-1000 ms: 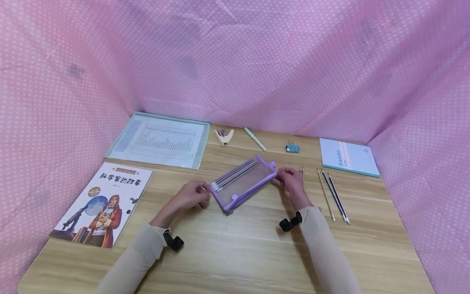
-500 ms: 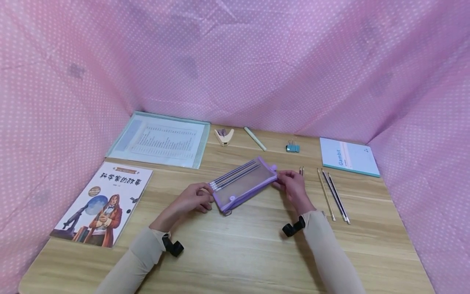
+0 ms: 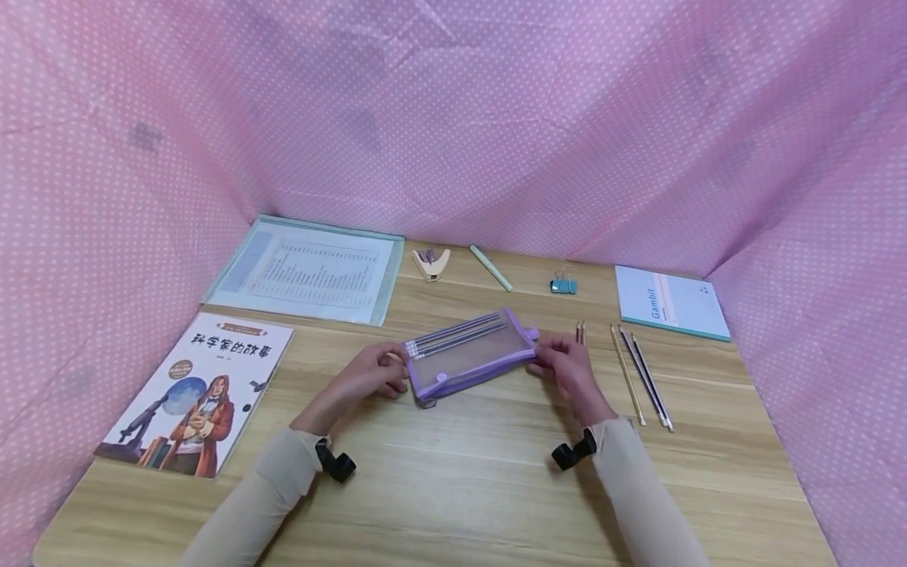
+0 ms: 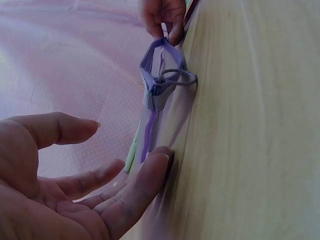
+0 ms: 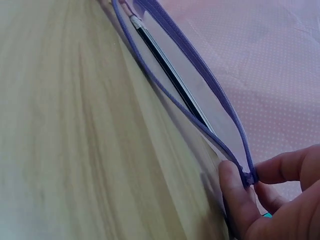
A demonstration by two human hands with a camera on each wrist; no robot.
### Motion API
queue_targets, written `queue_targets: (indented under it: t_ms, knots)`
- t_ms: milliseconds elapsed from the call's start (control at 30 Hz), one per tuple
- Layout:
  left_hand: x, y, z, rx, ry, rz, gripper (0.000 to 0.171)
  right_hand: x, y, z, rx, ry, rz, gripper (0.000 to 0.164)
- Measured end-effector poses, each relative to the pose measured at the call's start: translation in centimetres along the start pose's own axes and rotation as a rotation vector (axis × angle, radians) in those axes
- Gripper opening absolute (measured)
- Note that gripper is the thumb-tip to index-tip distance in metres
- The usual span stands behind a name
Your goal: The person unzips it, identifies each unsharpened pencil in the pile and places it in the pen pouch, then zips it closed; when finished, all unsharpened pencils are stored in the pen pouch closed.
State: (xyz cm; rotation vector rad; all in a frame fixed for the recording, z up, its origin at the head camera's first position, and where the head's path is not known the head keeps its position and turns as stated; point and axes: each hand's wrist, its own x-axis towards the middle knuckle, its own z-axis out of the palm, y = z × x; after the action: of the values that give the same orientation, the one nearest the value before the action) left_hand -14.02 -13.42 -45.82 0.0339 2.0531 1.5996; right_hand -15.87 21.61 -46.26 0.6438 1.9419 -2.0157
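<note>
A see-through purple pencil pouch (image 3: 476, 364) lies slantwise at mid-table, several pencils (image 3: 457, 335) along its far side. My right hand (image 3: 569, 366) pinches the near right corner at the zipper's end. In the right wrist view the zipper edges (image 5: 215, 82) gape apart, with a dark pencil (image 5: 172, 75) visible between them. At the pouch's left end is my left hand (image 3: 374, 372); its fingertips (image 4: 154, 167) are right at the pouch, while the thumb (image 4: 75, 131) stands well apart. A pull ring (image 4: 182, 76) hangs at the zipper's left end.
Several loose pencils (image 3: 643, 378) lie right of the right hand. Along the back are a document folder (image 3: 319, 272), a staple remover (image 3: 431, 265), a green pen (image 3: 490, 268), a teal binder clip (image 3: 564, 285) and a notebook (image 3: 673, 303). A book (image 3: 198, 394) lies at left.
The pouch has turned slightly clockwise, its right end coming nearer. My right hand has shifted a little toward me, still pinching the corner; my left hand stays by the left end.
</note>
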Motion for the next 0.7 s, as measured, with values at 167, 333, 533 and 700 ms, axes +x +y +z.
queue_targets:
  t_ms: [167, 333, 533, 700]
  knots:
    - [0.7, 0.0, -0.3, -0.035, 0.040, 0.007, 0.035, -0.5, 0.1, -0.1, -0.022, -0.037, 0.003, 0.026]
    - [1.6, 0.1, -0.4, -0.096, 0.083, 0.004, 0.041, -1.0, 0.3, -0.3, -0.057, -0.064, 0.011, 0.026]
    - [2.5, 0.1, -0.5, -0.153, 0.135, 0.026, 0.042, -1.5, 0.7, -0.5, -0.110, -0.085, 0.004, 0.027]
    - [3.1, 0.1, -0.3, -0.203, 0.156, 0.064, 0.039, -1.8, 0.7, -0.6, -0.168, -0.090, -0.007, 0.025]
